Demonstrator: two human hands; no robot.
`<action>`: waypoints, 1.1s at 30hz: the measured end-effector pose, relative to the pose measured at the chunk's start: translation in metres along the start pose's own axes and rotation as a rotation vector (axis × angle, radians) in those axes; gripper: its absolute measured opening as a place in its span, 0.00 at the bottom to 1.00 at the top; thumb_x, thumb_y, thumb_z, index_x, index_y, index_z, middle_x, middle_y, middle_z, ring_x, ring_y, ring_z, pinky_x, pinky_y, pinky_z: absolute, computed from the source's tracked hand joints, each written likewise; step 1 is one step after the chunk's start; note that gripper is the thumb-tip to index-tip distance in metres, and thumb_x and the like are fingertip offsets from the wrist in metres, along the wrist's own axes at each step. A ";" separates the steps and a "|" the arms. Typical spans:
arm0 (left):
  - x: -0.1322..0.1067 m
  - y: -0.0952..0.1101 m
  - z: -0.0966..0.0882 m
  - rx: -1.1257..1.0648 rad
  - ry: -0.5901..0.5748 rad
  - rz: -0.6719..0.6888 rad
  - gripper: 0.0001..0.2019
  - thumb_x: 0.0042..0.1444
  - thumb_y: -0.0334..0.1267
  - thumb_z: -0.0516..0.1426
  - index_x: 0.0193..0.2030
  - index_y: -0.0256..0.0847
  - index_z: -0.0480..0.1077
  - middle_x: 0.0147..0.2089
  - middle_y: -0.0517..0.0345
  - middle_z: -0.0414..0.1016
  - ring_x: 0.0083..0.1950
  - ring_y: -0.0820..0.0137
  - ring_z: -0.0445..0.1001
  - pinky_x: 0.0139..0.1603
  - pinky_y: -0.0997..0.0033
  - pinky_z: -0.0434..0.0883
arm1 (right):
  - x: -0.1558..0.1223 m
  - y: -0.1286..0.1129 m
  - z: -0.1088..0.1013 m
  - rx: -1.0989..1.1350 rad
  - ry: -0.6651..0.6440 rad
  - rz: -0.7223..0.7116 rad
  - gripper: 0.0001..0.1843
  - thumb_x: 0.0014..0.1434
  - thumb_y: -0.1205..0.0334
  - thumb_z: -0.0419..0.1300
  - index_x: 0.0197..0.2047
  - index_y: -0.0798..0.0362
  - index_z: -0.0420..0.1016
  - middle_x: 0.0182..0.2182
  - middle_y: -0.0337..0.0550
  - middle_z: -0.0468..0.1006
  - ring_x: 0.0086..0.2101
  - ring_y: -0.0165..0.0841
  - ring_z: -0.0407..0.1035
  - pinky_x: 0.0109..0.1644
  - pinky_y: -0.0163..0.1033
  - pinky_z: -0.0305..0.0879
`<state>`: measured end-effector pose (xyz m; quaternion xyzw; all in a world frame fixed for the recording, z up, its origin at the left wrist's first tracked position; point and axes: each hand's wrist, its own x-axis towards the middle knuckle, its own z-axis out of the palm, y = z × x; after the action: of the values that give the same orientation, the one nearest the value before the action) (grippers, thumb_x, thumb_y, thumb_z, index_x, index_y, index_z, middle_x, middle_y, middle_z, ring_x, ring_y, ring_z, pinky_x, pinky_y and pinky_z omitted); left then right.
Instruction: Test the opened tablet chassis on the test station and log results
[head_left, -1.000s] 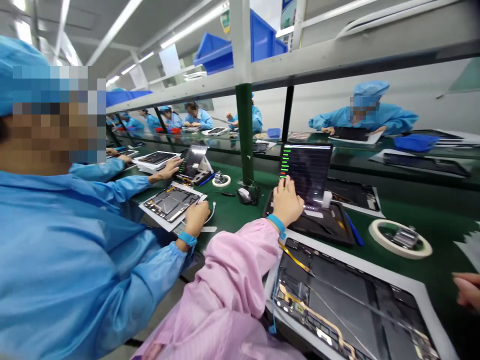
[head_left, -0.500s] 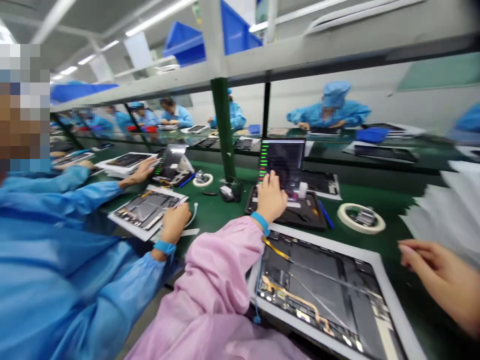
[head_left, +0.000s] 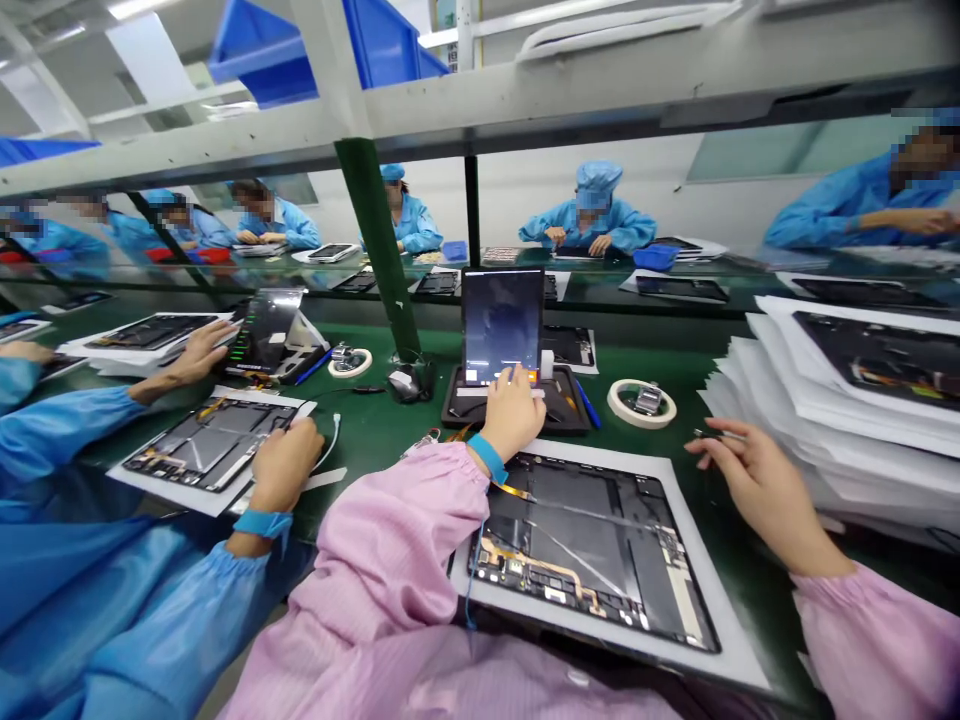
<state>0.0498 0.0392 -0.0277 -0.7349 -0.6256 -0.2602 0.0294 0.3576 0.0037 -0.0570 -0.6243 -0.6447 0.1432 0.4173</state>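
Note:
My left hand (head_left: 514,412) reaches forward, its fingers stretched out at the lower edge of the upright tablet screen (head_left: 501,325). Icons glow at the bottom of that screen, which leans in a black stand tray (head_left: 566,400). Over the bench at the right, my right hand (head_left: 765,485) is pinched; a small dark piece with a shiny tip (head_left: 701,434) shows at its fingertips, too small to name. Between my arms lies an opened tablet (head_left: 577,540) on a white sheet (head_left: 720,590), its battery cells, orange flex cables and boards exposed. My left wrist wears a blue strap (head_left: 489,459).
A tape roll (head_left: 619,405) with a metal part inside and a blue pen (head_left: 588,405) lie near the tray. Stacked sheets with tablets (head_left: 832,430) rise at the right. A co-worker's hand (head_left: 285,465) is beside another opened tablet (head_left: 214,445) at left. A green post (head_left: 379,245) stands behind.
The view has swung to the right. The screen has gone from a dark list with green and red marks to a plain view with bottom icons. My left fingers have moved lower on it.

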 end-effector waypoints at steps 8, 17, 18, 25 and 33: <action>-0.035 0.051 -0.009 -0.055 -0.359 0.162 0.11 0.57 0.38 0.54 0.44 0.39 0.73 0.43 0.50 0.78 0.47 0.58 0.74 0.47 0.61 0.69 | -0.016 -0.048 -0.032 0.523 -0.032 0.236 0.14 0.56 0.52 0.61 0.41 0.52 0.71 0.37 0.47 0.79 0.39 0.34 0.72 0.37 0.35 0.65; -0.039 0.044 0.025 -0.023 -0.396 0.341 0.18 0.59 0.54 0.53 0.31 0.40 0.70 0.33 0.50 0.75 0.36 0.60 0.73 0.36 0.66 0.63 | -0.098 -0.052 -0.027 0.480 -0.378 0.424 0.19 0.51 0.49 0.65 0.36 0.53 0.66 0.22 0.37 0.74 0.17 0.25 0.62 0.18 0.30 0.54; -0.040 0.044 0.025 -0.019 -0.389 0.346 0.20 0.58 0.55 0.53 0.31 0.40 0.70 0.32 0.50 0.75 0.36 0.59 0.72 0.35 0.65 0.62 | -0.102 -0.048 -0.025 0.466 -0.375 0.432 0.18 0.51 0.49 0.64 0.35 0.53 0.65 0.21 0.37 0.74 0.17 0.24 0.62 0.18 0.29 0.53; -0.036 0.040 0.024 -0.149 -0.392 0.280 0.22 0.56 0.58 0.52 0.24 0.41 0.67 0.29 0.53 0.74 0.35 0.62 0.70 0.33 0.67 0.59 | -0.107 -0.038 -0.013 0.580 -0.387 0.439 0.18 0.54 0.48 0.63 0.36 0.53 0.64 0.22 0.37 0.75 0.16 0.22 0.59 0.16 0.28 0.51; -0.034 0.039 0.029 -0.303 -0.493 0.187 0.23 0.55 0.60 0.52 0.23 0.41 0.66 0.24 0.58 0.71 0.28 0.68 0.67 0.28 0.70 0.55 | -0.107 -0.041 -0.011 0.697 -0.243 0.470 0.16 0.55 0.52 0.64 0.35 0.53 0.64 0.23 0.37 0.74 0.19 0.25 0.65 0.17 0.28 0.53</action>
<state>0.0935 0.0108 -0.0564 -0.8262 -0.4976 -0.1607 -0.2097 0.3239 -0.1065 -0.0601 -0.5545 -0.4426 0.5158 0.4802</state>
